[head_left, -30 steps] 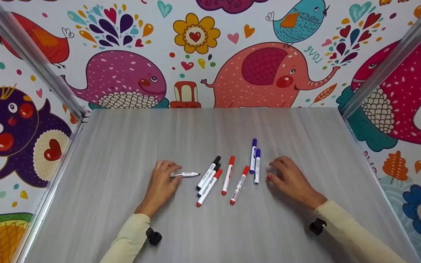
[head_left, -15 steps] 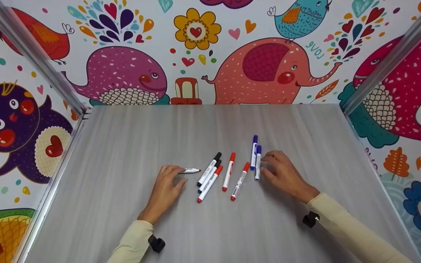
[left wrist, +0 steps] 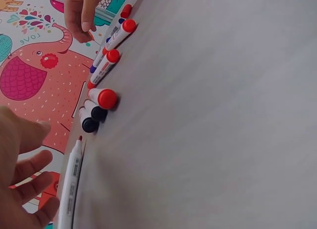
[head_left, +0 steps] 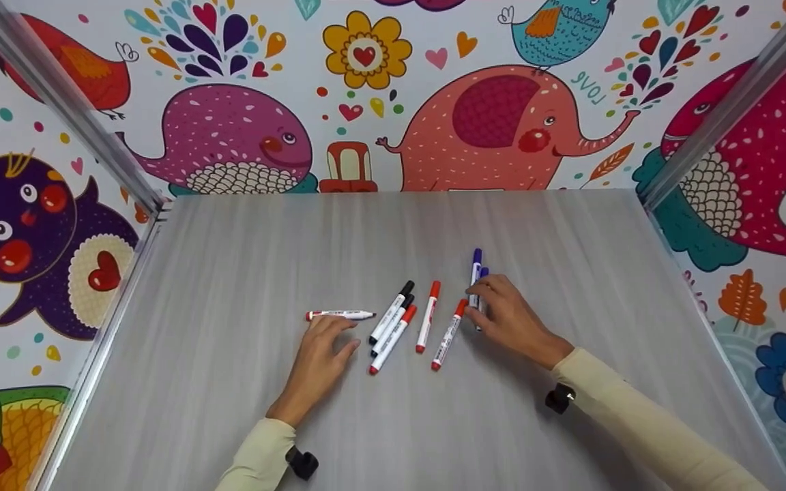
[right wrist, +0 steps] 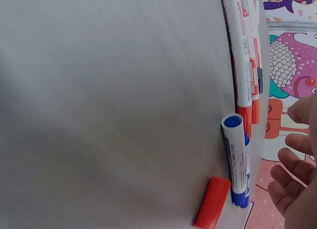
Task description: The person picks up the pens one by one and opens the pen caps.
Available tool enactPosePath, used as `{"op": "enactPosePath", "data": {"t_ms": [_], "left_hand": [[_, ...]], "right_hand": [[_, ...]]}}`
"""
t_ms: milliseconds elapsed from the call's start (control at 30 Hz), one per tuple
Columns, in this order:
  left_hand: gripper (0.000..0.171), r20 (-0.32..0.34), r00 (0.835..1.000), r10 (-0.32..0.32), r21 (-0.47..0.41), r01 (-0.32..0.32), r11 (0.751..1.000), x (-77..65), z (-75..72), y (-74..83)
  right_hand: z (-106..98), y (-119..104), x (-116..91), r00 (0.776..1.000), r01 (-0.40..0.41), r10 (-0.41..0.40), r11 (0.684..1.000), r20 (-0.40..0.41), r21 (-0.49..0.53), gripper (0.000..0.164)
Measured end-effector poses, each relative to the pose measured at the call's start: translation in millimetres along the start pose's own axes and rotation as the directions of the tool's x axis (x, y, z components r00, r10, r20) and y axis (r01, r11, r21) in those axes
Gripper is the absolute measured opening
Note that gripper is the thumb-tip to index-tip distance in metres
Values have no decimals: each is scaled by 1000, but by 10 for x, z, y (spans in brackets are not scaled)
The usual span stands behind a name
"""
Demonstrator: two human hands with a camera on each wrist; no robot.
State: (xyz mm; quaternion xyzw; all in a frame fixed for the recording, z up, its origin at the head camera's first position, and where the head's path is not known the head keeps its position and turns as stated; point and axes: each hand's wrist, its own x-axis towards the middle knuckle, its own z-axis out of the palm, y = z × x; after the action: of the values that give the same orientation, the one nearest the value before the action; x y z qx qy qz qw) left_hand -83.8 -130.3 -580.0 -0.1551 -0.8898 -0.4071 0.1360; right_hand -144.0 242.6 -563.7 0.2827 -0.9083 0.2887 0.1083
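The head view is evenly and fairly brightly lit, the light soft and diffuse; a broad, faint shadow with blurred edges lies on the table (head_left: 229, 259) beneath the right sleeve (head_left: 638, 416). A pale gleam runs along the metal rail (head_left: 84, 385) at the left. The patterned wall (head_left: 427, 146) keeps clear outlines, while lettering on the markers (head_left: 428, 317) is too small and soft to read. The left wrist view is dimmer and slightly hazy, with a soft shadow beside the nearest marker (left wrist: 72, 184). The right wrist view looks dull and grey, darkening toward its left edge, and fine print is indistinct.
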Motion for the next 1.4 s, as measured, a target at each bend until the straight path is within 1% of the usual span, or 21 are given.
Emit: {"op": "enactPosePath", "data": {"t_ms": [233,467,633,700,900,1233,1400], "left_hand": [[26,9,1000,-2,-26,2,1000,-43,64,17],[28,5,1000,19,-38,-19,999,-61,136,9],[29,0,999,33,-53,-32,998,-75,198,-7],[30,-7,999,34,-57,-34,998,-81,220,-16],[31,-22,1000,22,-63,-23,998,-87,274,-28],[28,-38,999,-15,2,15,1000,-91,348,-18],[24,-44,998,-37,39,39,998,-89,374,-11]], "right_hand": [[89,-73,99,1000,20,-20,1000,9,18,32],[195,-123,215,998,14,-15,1000,68,15,33],[282,-135,292,996,21,-23,1000,85,21,34],[310,-142,316,996,12,-15,1000,86,26,33],[386,-173,398,993,-58,53,997,107,45,28],[496,-237,534,982,-117,111,993,151,32,32],[550,-234,586,983,-108,103,994,150,25,34]]}}
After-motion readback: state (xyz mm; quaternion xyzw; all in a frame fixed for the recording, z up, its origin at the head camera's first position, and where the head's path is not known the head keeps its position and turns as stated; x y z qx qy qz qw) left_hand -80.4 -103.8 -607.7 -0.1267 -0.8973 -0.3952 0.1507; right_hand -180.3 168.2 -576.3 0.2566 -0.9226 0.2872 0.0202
